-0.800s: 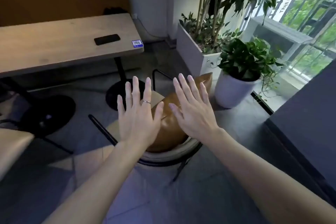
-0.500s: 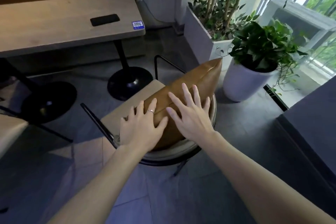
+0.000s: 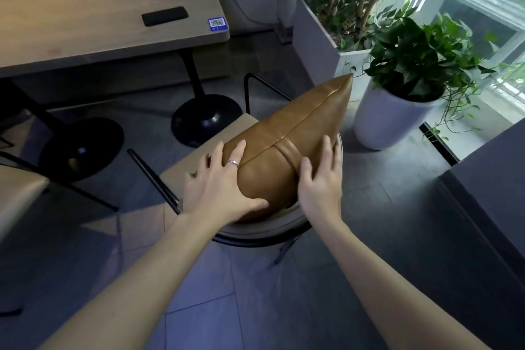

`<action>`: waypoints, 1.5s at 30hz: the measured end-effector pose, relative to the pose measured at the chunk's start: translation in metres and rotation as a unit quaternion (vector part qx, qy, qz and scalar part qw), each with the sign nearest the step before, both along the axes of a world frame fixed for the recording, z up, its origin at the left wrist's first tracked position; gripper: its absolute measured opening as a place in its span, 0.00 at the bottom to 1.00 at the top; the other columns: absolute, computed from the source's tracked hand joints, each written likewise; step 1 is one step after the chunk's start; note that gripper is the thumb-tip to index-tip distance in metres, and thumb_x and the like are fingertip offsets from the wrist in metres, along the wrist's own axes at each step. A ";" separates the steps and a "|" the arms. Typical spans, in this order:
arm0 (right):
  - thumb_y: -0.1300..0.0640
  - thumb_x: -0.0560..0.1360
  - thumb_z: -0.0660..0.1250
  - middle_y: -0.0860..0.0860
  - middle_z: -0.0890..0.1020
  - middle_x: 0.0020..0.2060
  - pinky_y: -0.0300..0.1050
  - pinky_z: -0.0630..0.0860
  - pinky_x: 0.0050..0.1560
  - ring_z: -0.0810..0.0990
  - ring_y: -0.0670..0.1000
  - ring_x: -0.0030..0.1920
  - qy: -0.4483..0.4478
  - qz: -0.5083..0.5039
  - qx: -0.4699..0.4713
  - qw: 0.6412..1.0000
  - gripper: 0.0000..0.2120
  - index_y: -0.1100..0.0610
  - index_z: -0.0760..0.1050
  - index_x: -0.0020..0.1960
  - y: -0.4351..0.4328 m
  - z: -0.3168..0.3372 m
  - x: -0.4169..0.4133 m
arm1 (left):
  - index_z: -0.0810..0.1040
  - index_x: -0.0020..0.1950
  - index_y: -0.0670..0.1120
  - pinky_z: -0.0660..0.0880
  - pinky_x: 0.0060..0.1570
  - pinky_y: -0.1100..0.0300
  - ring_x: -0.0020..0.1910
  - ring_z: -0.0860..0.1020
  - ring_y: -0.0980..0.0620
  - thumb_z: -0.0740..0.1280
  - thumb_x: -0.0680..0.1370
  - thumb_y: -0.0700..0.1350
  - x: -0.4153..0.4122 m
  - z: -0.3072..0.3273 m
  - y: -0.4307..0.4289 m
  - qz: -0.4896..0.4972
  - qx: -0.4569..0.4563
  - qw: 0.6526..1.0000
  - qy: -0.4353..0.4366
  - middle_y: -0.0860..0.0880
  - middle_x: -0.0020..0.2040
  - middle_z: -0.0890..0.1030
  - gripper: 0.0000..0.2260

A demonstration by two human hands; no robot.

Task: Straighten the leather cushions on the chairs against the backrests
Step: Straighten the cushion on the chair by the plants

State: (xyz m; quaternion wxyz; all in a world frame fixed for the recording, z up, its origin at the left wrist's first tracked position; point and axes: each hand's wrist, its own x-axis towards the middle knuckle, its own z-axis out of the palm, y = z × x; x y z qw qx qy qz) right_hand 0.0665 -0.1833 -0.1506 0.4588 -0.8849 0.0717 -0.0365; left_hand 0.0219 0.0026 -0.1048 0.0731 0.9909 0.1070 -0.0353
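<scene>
A tan leather cushion (image 3: pixel 295 133) with a centre seam and a strap stands on edge on a beige chair (image 3: pixel 199 162), leaning along the chair's curved backrest (image 3: pixel 272 231). My left hand (image 3: pixel 218 187), wearing a ring, clasps the cushion's near left side, thumb wrapped under its lower corner. My right hand (image 3: pixel 321 182) presses flat on the cushion's right side next to the strap, fingers spread between cushion and backrest.
A wooden table (image 3: pixel 85 28) with a black phone (image 3: pixel 164 16) and a blue QR sticker stands beyond the chair on black pedestal bases (image 3: pixel 206 119). A white potted plant (image 3: pixel 397 111) and a rectangular planter (image 3: pixel 321 34) sit to the right. Another chair's seat (image 3: pixel 17 196) shows at left.
Both hands dropped from hovering above the cushion onto it, then slid apart to its two sides. The view moved closer and the cushion now stands more exposed between them.
</scene>
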 end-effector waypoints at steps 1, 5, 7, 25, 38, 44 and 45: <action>0.47 0.82 0.60 0.52 0.52 0.83 0.64 0.59 0.75 0.54 0.57 0.81 0.060 -0.054 0.080 0.994 0.33 0.42 0.49 0.82 -0.004 -0.005 -0.003 | 0.42 0.78 0.63 0.65 0.64 0.38 0.74 0.60 0.41 0.64 0.56 0.80 -0.001 0.001 0.000 -0.004 0.004 1.000 -0.001 0.49 0.80 0.55 0.57; 0.52 0.76 0.71 0.54 0.59 0.81 0.65 0.68 0.69 0.66 0.63 0.75 0.302 -0.175 0.263 0.899 0.46 0.44 0.44 0.83 -0.020 -0.025 -0.018 | 0.45 0.78 0.63 0.67 0.62 0.39 0.72 0.64 0.42 0.65 0.58 0.78 -0.001 0.002 -0.001 -0.006 0.014 1.000 -0.014 0.49 0.78 0.59 0.54; 0.50 0.73 0.75 0.55 0.65 0.77 0.71 0.77 0.56 0.74 0.67 0.66 0.382 -0.169 0.364 0.832 0.50 0.40 0.44 0.82 -0.021 -0.033 -0.022 | 0.46 0.78 0.63 0.67 0.61 0.40 0.71 0.65 0.42 0.65 0.59 0.77 -0.001 0.001 -0.001 -0.005 0.023 1.000 -0.019 0.50 0.78 0.60 0.53; 0.62 0.67 0.72 0.57 0.70 0.69 0.79 0.75 0.56 0.74 0.67 0.63 0.377 -0.224 0.427 0.791 0.47 0.44 0.53 0.78 0.023 -0.043 -0.031 | 0.57 0.79 0.61 0.71 0.58 0.47 0.65 0.71 0.45 0.69 0.65 0.72 0.007 0.006 0.025 -0.049 0.042 0.996 -0.066 0.53 0.74 0.69 0.45; 0.63 0.67 0.73 0.58 0.74 0.63 0.66 0.82 0.47 0.77 0.62 0.52 0.357 -0.265 0.477 0.758 0.43 0.46 0.56 0.75 0.130 -0.040 -0.050 | 0.57 0.78 0.63 0.69 0.63 0.48 0.68 0.70 0.46 0.72 0.66 0.69 0.007 0.021 0.116 -0.074 0.048 0.995 -0.045 0.54 0.76 0.68 0.44; 0.64 0.66 0.73 0.57 0.74 0.65 0.57 0.81 0.37 0.78 0.60 0.53 0.344 -0.280 0.490 0.750 0.45 0.45 0.55 0.75 0.161 -0.041 -0.043 | 0.59 0.77 0.64 0.69 0.62 0.50 0.67 0.71 0.47 0.73 0.65 0.68 0.018 0.020 0.142 -0.082 0.047 0.994 -0.056 0.56 0.75 0.69 0.44; 0.64 0.66 0.73 0.56 0.74 0.66 0.58 0.81 0.38 0.78 0.61 0.54 0.343 -0.281 0.494 0.748 0.47 0.43 0.54 0.76 0.168 -0.040 -0.041 | 0.60 0.77 0.64 0.70 0.61 0.51 0.66 0.72 0.48 0.73 0.65 0.68 0.020 0.020 0.148 -0.083 0.050 0.994 -0.057 0.56 0.75 0.69 0.44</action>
